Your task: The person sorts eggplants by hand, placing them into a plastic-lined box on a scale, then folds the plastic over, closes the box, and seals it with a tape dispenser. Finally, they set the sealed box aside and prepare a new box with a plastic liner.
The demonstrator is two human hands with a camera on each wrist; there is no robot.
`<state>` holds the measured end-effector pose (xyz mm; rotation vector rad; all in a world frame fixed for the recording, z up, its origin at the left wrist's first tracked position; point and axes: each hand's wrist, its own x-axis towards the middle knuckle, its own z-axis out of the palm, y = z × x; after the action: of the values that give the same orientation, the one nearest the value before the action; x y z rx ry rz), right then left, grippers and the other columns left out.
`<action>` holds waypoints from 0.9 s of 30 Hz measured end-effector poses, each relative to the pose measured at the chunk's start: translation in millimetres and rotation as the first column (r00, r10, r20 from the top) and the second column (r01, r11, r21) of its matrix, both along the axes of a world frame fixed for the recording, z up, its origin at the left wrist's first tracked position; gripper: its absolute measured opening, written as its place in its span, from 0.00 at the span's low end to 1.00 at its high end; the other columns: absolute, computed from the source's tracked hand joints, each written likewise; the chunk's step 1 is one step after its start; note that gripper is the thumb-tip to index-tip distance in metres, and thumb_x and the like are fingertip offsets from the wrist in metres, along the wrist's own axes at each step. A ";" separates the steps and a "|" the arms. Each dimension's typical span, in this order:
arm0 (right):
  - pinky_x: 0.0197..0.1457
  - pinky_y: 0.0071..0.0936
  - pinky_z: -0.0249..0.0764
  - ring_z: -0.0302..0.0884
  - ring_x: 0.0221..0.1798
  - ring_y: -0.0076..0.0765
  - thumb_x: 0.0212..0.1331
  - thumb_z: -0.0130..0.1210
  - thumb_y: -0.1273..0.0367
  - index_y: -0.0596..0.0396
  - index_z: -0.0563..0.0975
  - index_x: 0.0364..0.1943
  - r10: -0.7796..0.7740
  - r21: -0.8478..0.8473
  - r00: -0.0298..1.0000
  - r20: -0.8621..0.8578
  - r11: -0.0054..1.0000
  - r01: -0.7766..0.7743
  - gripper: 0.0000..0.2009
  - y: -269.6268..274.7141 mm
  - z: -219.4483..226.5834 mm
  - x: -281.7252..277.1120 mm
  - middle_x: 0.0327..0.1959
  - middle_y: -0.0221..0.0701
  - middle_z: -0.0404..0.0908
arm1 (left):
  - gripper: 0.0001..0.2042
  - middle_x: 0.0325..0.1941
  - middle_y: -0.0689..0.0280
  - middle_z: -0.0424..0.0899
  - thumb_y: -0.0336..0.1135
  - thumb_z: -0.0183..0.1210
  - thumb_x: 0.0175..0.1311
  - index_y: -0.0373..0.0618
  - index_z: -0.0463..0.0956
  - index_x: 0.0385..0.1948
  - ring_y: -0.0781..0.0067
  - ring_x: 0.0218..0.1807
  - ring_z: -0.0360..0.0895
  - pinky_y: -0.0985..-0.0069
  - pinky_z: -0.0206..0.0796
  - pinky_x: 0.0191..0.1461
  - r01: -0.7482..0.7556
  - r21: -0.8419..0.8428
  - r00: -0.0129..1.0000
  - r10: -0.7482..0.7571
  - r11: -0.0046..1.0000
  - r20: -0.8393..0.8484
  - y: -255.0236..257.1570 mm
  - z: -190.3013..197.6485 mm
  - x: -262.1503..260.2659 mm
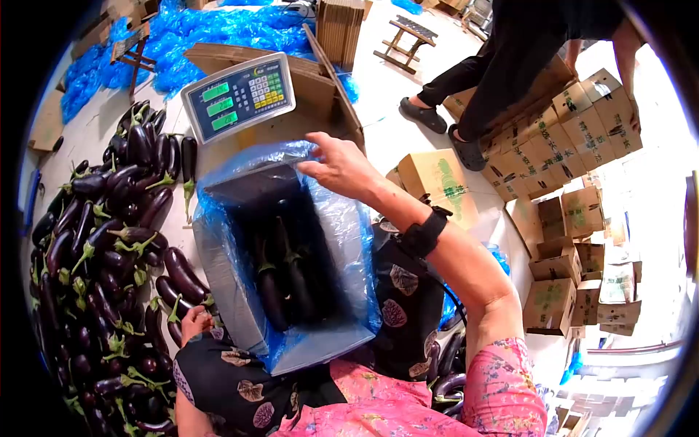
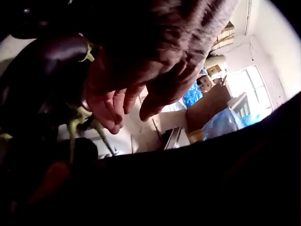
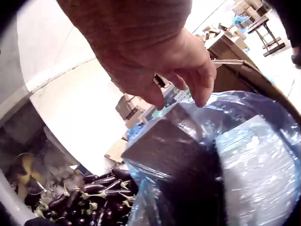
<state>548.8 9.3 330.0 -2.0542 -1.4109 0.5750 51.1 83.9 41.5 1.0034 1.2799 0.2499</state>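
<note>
A box (image 1: 342, 336) lined with a thin blue plastic bag (image 1: 338, 240) stands with its flaps spread in front of the person's lap. Several dark eggplants (image 1: 298, 284) lie inside it. Over the far rim of the box reaches the right hand (image 1: 338, 167), its fingers loosely bent and spread. In the right wrist view, its fingertips (image 3: 203, 98) are right at the bag's upper edge. Low beside the box's left side is the left hand (image 1: 195, 323), next to loose eggplants (image 1: 186, 277). Its relaxed fingers (image 2: 115, 123) hold nothing in the left wrist view.
A large eggplant heap (image 1: 109, 269) covers the floor at left. Behind the box stands a scale display (image 1: 240, 95) with lit green readouts. Blue plastic bags (image 1: 218, 33) lie farther back. At right, another person (image 1: 502, 80) bends over stacked cartons (image 1: 553, 138); opened boxes (image 1: 553, 298) lie nearer.
</note>
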 end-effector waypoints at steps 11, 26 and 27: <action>0.22 0.21 0.67 0.74 0.23 0.23 0.64 0.56 0.64 0.57 0.54 0.74 -0.237 -0.086 0.942 -0.237 0.971 0.223 0.36 15.5 -7.0 76.4 0.26 0.31 0.80 | 0.19 0.41 0.60 0.81 0.34 0.56 0.67 0.35 0.71 0.57 0.71 0.41 0.78 0.72 0.71 0.48 0.152 0.063 0.987 -0.149 0.986 -0.057 -56.8 32.7 14.4; 0.32 0.18 0.64 0.69 0.30 0.18 0.65 0.58 0.56 0.62 0.70 0.65 0.016 -0.201 0.954 -0.298 0.976 -0.079 0.30 47.3 0.1 56.8 0.31 0.24 0.75 | 0.19 0.41 0.62 0.81 0.35 0.56 0.67 0.36 0.72 0.56 0.73 0.41 0.77 0.73 0.70 0.48 0.066 0.134 0.994 -0.054 0.989 -0.093 -107.8 -22.7 -35.3; 0.32 0.18 0.64 0.69 0.31 0.18 0.67 0.56 0.56 0.60 0.72 0.64 0.061 -0.188 0.959 -0.276 0.975 -0.117 0.27 34.2 11.4 30.2 0.32 0.24 0.77 | 0.19 0.41 0.62 0.81 0.35 0.56 0.67 0.36 0.72 0.56 0.73 0.41 0.77 0.73 0.70 0.48 0.060 0.184 0.995 -0.043 0.981 -0.093 -117.0 -35.2 -44.3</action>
<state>578.9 43.6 341.5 -1.9801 -1.3334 1.0338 6.8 -33.1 6.3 1.2177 1.3268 0.2921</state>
